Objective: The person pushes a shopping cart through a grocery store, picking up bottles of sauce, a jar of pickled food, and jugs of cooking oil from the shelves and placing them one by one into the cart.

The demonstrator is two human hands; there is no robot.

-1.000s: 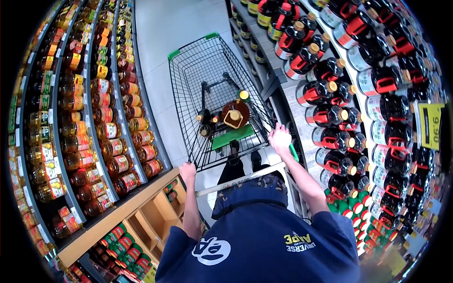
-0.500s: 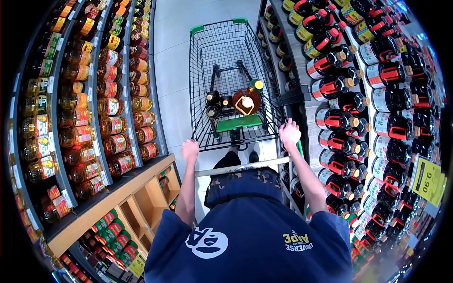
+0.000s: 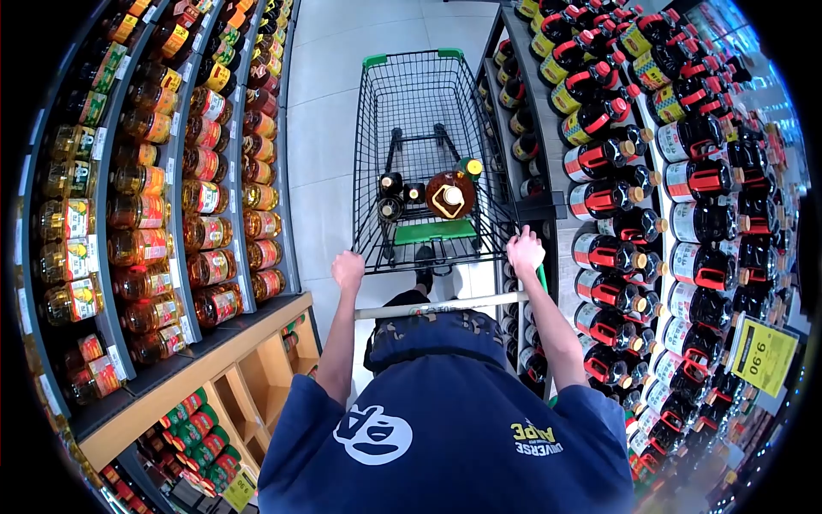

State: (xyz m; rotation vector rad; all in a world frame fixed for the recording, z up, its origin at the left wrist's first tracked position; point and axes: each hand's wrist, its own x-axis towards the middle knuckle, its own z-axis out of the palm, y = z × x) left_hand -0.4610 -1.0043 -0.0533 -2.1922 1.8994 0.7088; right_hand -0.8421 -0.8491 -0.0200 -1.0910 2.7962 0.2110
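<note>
Clasping the shopping cart (image 3: 415, 103) near its rear corners, a person stands behind it with both hands closed: the left hand (image 3: 348, 269) is curled at the near left corner, the right hand (image 3: 525, 251) wraps the near right corner above a green side piece (image 3: 542, 277), though the exact parts under the fingers are hidden. Between the forearms, a pale handlebar (image 3: 445, 305) crosses just before the waist and the dark blue T-shirt (image 3: 462, 403). Just ahead of the hands lies a green panel (image 3: 435, 231), and beyond it, in the near end of the basket, are a big amber jug (image 3: 443, 190) with a looped handle at the right, a yellow-capped bottle (image 3: 471, 167) beside it, and a few dark bottles (image 3: 390, 208) at the left. Pale floor tiles (image 3: 325, 111) run along the cart's left side. Farther left, tiered racks carry golden oil bottles (image 3: 205, 197) above a wooden shelf unit (image 3: 265, 368); to the right, dark jugs with red handles (image 3: 599, 200) fill more racks, near a yellow price sign (image 3: 762, 355).
</note>
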